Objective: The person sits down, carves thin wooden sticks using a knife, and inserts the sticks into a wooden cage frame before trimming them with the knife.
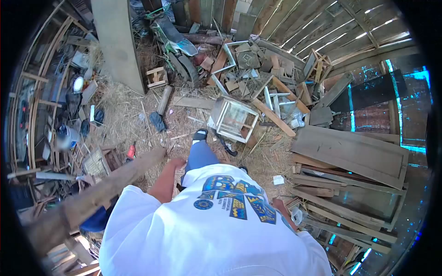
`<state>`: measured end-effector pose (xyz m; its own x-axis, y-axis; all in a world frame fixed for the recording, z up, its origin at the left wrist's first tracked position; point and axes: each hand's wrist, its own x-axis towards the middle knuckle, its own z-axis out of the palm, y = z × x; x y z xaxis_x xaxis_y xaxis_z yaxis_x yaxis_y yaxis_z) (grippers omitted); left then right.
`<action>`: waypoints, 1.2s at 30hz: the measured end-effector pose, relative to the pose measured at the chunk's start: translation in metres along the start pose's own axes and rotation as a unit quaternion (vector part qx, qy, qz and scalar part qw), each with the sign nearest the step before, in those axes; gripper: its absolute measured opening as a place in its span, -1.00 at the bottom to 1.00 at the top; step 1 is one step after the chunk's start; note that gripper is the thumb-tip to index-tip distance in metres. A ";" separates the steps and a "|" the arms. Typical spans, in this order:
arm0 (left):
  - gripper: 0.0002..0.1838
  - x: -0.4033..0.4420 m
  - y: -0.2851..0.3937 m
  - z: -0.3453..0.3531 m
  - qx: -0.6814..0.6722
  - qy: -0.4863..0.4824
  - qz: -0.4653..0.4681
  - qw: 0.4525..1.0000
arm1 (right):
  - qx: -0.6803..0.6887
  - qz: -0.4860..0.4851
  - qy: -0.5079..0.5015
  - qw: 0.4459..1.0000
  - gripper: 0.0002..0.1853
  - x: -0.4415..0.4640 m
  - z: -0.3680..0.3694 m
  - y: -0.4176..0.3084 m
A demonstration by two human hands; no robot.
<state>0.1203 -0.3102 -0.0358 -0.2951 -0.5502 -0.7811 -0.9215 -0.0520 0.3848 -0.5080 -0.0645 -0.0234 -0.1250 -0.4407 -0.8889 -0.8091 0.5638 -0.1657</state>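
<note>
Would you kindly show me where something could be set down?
Straw-strewn floor is fairly free between the pale board, dark bag and long beam; a smaller patch, bearing a white scrap, lies between the white-framed box and stacked panels. The scrap-wood heap behind is crowded.

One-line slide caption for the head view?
Left hand near the end of a wooden beam, a white-framed box ahead on the straw-strewn floor, stacked boards at right.

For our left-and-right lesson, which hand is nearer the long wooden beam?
Left: the left hand is near the forward end of the beam; the right hand is farther, across the body.
</note>
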 end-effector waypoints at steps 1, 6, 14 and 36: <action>-0.56 0.064 -0.036 -0.011 0.161 -0.063 0.076 0.982 | 0.102 0.067 0.012 0.992 -0.67 -0.018 0.004 -0.010; -0.49 0.142 -0.055 -0.148 -0.163 0.167 -0.057 0.971 | 0.381 0.145 0.120 0.905 -0.64 -0.042 -0.015 -0.076; -0.43 0.194 -0.012 -0.260 0.080 -0.009 -0.028 0.996 | 0.354 0.008 0.219 0.909 -0.54 0.020 -0.103 -0.217; -0.60 0.063 0.129 -0.082 -0.272 0.477 0.013 0.836 | 0.243 0.005 0.063 0.968 -0.62 0.202 -0.146 -0.048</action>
<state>0.0034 -0.4195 0.0051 0.2612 -0.9576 -0.1215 -0.5905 -0.2581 0.7647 -0.5781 -0.2822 -0.1325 -0.2259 -0.4980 -0.8372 -0.4460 0.8170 -0.3656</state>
